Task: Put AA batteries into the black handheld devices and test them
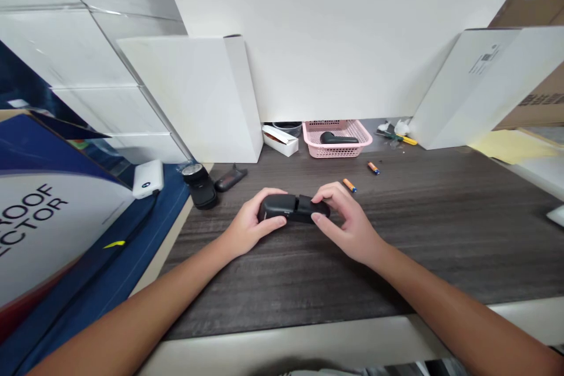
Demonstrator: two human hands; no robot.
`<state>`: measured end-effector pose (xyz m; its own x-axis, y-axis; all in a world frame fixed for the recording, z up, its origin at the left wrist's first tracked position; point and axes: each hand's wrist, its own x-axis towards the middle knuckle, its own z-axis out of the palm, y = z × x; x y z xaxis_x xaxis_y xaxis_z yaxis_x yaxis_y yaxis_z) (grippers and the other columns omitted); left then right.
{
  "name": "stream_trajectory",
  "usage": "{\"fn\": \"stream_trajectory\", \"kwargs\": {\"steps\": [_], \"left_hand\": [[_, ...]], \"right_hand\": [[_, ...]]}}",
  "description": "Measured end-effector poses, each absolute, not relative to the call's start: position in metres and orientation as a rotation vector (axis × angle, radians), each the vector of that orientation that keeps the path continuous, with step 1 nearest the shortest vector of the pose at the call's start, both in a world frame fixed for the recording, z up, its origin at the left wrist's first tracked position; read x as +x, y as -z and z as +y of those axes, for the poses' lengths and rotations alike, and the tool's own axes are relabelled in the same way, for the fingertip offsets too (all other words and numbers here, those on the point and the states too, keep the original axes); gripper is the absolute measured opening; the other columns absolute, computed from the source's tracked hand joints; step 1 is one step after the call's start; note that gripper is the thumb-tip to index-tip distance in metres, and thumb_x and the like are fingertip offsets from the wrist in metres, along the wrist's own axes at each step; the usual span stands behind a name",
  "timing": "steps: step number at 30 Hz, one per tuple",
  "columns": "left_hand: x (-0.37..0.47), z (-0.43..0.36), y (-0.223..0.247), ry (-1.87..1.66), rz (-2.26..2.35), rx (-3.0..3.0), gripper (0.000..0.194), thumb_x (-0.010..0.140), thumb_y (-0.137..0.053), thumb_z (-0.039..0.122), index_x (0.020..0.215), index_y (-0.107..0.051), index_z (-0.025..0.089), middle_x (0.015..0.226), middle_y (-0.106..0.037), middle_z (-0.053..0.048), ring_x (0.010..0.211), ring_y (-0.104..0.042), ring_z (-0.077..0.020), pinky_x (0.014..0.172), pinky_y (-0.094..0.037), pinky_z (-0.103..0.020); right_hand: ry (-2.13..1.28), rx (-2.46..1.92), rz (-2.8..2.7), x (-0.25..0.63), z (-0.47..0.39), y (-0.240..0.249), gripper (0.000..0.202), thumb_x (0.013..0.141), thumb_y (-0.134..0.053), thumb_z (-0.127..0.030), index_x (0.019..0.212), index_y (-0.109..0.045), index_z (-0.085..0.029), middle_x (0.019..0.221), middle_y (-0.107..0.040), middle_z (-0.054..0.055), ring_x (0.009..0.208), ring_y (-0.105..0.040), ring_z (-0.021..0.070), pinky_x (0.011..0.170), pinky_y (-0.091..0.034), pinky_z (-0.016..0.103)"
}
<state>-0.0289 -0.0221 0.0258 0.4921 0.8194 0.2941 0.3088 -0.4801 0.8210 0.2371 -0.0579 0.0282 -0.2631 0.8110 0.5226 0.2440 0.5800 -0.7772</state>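
Observation:
Above the dark wood-grain table, a long black rounded device (pixel 282 205) lies crosswise between both hands. A gap runs across its top near the middle; its exact kind does not show. My left hand (pixel 255 220) is wrapped round the left end, thumb along the near side. My right hand (pixel 346 220) pinches the right end between thumb and fingers. Just beyond the right hand lie two orange-and-blue batteries, a nearer battery (pixel 349 185) and a farther battery (pixel 373 168). The device's underside is hidden.
A pink basket (pixel 337 151) holding a black handled item (pixel 338 138) stands at the back. Left of it is a small white box (pixel 280 140). A black round-headed device (pixel 200 187) and a dark flat piece (pixel 231 178) sit at left. Yellow-handled pliers (pixel 403 139) lie back right.

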Motion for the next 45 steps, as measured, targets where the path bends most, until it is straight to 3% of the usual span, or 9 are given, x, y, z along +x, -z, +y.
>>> {"fn": "stream_trajectory", "kwargs": {"steps": [14, 19, 22, 27, 30, 32, 38, 41, 45], "left_hand": [[-0.024, -0.030, -0.031, -0.934, 0.864, 1.878, 0.050, 0.093, -0.075, 0.049, 0.131, -0.063, 0.019, 0.124, -0.067, -0.008, 0.111, -0.061, -0.0253, 0.098, -0.044, -0.033], [-0.013, -0.041, -0.031, -0.810, 0.746, 1.790, 0.049, 0.094, -0.075, 0.048, 0.132, -0.062, 0.021, 0.123, -0.066, -0.006, 0.114, -0.061, -0.0262, 0.102, -0.044, -0.035], [-0.008, -0.043, -0.029, -0.788, 0.700, 1.733, 0.049, 0.093, -0.075, 0.048, 0.131, -0.062, 0.020, 0.124, -0.066, -0.007, 0.115, -0.061, -0.0267, 0.103, -0.044, -0.037], [-0.011, -0.041, -0.029, -0.775, 0.760, 1.697, 0.047, 0.094, -0.075, 0.050, 0.130, -0.060, 0.022, 0.124, -0.064, -0.005, 0.115, -0.059, -0.0251, 0.103, -0.043, -0.035], [-0.015, -0.039, -0.028, -0.755, 0.772, 1.633, 0.047, 0.104, -0.057, 0.057, 0.138, -0.052, 0.025, 0.125, -0.063, -0.006, 0.114, -0.058, -0.0239, 0.098, -0.045, -0.035], [-0.015, -0.034, -0.023, -0.759, 0.742, 1.597, 0.049, 0.108, -0.046, 0.058, 0.143, -0.048, 0.024, 0.124, -0.063, -0.009, 0.110, -0.059, -0.0233, 0.092, -0.048, -0.035], [-0.005, -0.019, -0.007, -0.890, 0.869, 1.489, 0.045, 0.106, -0.053, 0.055, 0.130, -0.055, 0.018, 0.112, -0.063, -0.011, 0.095, -0.060, -0.0209, 0.068, -0.049, -0.028], [-0.004, -0.017, -0.005, -0.852, 0.894, 1.527, 0.041, 0.106, -0.054, 0.054, 0.128, -0.057, 0.019, 0.111, -0.063, -0.009, 0.095, -0.060, -0.0194, 0.067, -0.048, -0.026], [-0.007, -0.017, -0.005, -0.846, 0.863, 1.549, 0.040, 0.106, -0.054, 0.052, 0.130, -0.057, 0.020, 0.111, -0.062, -0.009, 0.095, -0.061, -0.0188, 0.068, -0.049, -0.027]], "right_hand": [[-0.666, -0.802, -1.876, 0.241, -0.063, -0.035, 0.013, 0.102, -0.062, -0.023, 0.114, -0.064, -0.026, 0.114, -0.062, 0.007, 0.108, -0.062, 0.0248, 0.099, -0.051, 0.044], [-0.761, -0.725, -1.883, 0.228, -0.076, -0.032, 0.054, 0.098, -0.069, -0.026, 0.149, -0.050, -0.031, 0.145, -0.053, 0.010, 0.134, -0.054, 0.0278, 0.111, -0.050, 0.045], [-0.760, -0.721, -1.877, 0.224, -0.078, -0.028, 0.064, 0.096, -0.071, -0.025, 0.155, -0.046, -0.034, 0.148, -0.052, 0.008, 0.135, -0.055, 0.0270, 0.111, -0.051, 0.043], [-0.822, -0.895, -1.951, 0.225, -0.075, -0.032, 0.054, 0.096, -0.071, -0.028, 0.147, -0.054, -0.034, 0.138, -0.064, 0.005, 0.123, -0.064, 0.0245, 0.108, -0.052, 0.041], [-0.915, -1.043, -2.015, 0.236, -0.079, -0.041, 0.046, 0.100, -0.068, -0.039, 0.144, -0.056, -0.034, 0.140, -0.067, 0.003, 0.125, -0.066, 0.0252, 0.109, -0.051, 0.042], [-0.871, -1.165, -2.010, 0.258, -0.078, -0.045, 0.049, 0.101, -0.065, -0.046, 0.147, -0.055, -0.035, 0.147, -0.064, 0.003, 0.132, -0.062, 0.0273, 0.114, -0.048, 0.044], [-0.141, -1.768, -1.711, 0.411, -0.038, -0.025, 0.067, 0.094, -0.067, -0.059, 0.152, -0.053, -0.028, 0.148, -0.062, 0.014, 0.132, -0.061, 0.0387, 0.111, -0.048, 0.054], [0.125, -2.028, -1.539, 0.496, -0.013, -0.007, 0.072, 0.091, -0.068, -0.060, 0.149, -0.055, -0.020, 0.139, -0.064, 0.022, 0.128, -0.063, 0.0431, 0.103, -0.050, 0.054], [0.195, -2.086, -1.377, 0.565, 0.009, 0.012, 0.069, 0.093, -0.065, -0.060, 0.150, -0.052, -0.024, 0.138, -0.061, 0.026, 0.131, -0.058, 0.0507, 0.094, -0.049, 0.060]]}}
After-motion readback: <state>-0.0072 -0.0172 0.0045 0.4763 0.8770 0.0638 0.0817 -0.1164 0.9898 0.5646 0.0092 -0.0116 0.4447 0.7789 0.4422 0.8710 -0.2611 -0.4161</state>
